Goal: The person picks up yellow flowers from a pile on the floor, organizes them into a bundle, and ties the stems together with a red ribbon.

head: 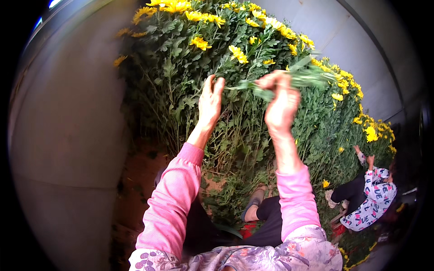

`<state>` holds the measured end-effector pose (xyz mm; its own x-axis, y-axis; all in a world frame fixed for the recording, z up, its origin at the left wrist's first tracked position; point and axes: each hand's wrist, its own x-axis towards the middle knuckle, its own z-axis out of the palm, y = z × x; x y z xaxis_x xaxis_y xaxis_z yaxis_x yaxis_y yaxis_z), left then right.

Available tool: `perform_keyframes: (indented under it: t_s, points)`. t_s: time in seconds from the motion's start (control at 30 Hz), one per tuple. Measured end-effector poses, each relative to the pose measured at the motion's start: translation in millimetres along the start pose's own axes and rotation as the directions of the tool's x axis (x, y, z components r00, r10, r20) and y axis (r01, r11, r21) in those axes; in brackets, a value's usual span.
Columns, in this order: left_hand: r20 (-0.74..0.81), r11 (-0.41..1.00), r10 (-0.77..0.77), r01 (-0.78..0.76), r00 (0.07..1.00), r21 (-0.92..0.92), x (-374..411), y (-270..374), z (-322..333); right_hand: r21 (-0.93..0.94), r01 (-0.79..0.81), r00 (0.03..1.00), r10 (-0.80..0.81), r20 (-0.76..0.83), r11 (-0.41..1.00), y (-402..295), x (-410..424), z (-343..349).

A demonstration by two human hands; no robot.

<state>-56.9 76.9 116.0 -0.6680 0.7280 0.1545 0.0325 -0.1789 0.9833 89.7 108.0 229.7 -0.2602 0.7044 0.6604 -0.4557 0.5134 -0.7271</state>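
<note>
A tall heap of yellow chrysanthemums with leafy green stems (169, 67) rises before me. Near its middle my left hand (211, 98) is raised, thumb and forefinger apart, by the tip of a leafy sprig; whether it touches the sprig I cannot tell. To its right my right hand (281, 98) grips a blurred bunch of green stems and leaves (308, 76), which sticks out to both sides of the fist. A yellow bloom (238, 54) stands just above and between my hands.
A grey wall or sheet (67, 118) stands at the left, another pale surface (359, 40) behind the flowers. At the lower right a person in a patterned top (369, 200) sits by the same heap, both hands raised to it. Loose leaves (230, 200) litter the reddish ground around my foot.
</note>
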Motion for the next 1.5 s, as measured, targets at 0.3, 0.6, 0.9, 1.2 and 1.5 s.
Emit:
perform_keyframes:
  t_s: [0.3,0.6,0.9,1.2,1.5]
  points:
    - [-0.06,0.983,-0.184,0.184,0.981,0.009,4.6,-23.0,-6.7,0.315,0.084,0.996,-0.073,-0.046,0.945,-212.9,-35.1,-109.4]
    - [-0.154,0.943,-0.327,0.333,0.932,0.015,-8.0,-24.7,-116.8,-0.781,-0.505,0.679,-0.39,-0.622,0.367,-369.6,-133.5,-415.4]
    - [0.142,0.953,-0.281,0.293,0.949,-0.077,-36.2,17.5,-25.6,-0.917,-0.279,0.115,0.958,0.262,0.284,-69.4,-198.1,-163.4]
    - [-0.259,0.941,-0.203,0.115,0.944,-0.319,-3.3,8.0,-7.5,-0.38,-0.717,0.65,0.757,-0.061,0.585,194.4,-74.3,-21.7]
    - [-0.3,0.977,-0.157,0.103,0.941,-0.188,10.0,-7.2,-24.8,-0.193,-0.577,0.813,0.534,-0.233,0.794,213.0,-55.4,66.0]
